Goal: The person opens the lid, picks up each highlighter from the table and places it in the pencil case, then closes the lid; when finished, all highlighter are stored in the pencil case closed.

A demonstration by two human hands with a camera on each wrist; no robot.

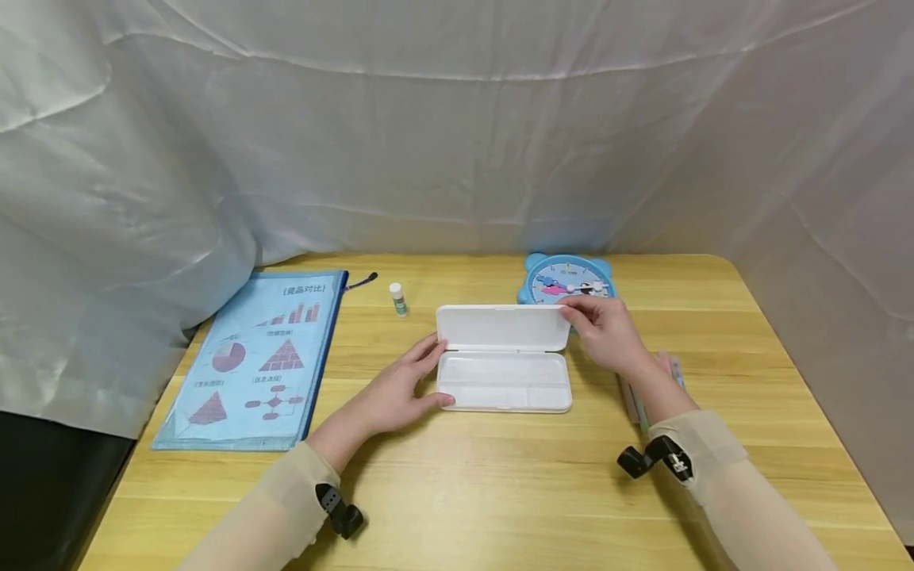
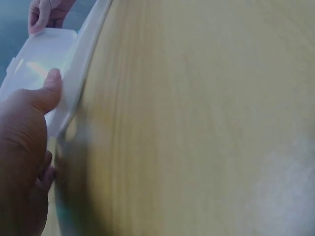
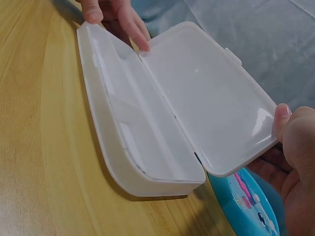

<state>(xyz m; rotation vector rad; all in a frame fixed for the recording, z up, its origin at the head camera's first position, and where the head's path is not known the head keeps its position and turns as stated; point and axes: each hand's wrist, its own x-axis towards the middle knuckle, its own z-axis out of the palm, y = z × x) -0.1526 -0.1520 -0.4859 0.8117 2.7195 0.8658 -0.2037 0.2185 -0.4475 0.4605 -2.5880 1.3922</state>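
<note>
A white plastic pencil case (image 1: 493, 394) lies open on the table, its inside split into shallow compartments with nothing in them. Its hinged lid (image 3: 206, 98) stands raised at the back. My left hand (image 1: 396, 394) grips the left end of the case, thumb on the front corner and fingers along the side near the hinge. With thumb and fingers, my right hand (image 1: 607, 333) pinches the lid's upper right corner. Behind that corner sits a blue toy clock (image 1: 564, 274), partly covered by the lid and right hand.
A blue zip folder (image 1: 286, 412) with printed charts lies at the left. Upright behind the case is a small glue stick (image 1: 398, 301). Several pen-like items (image 1: 676, 371) lie partly hidden under the right forearm. A grey cloth (image 1: 457, 159) hangs behind the wooden table (image 1: 471, 484).
</note>
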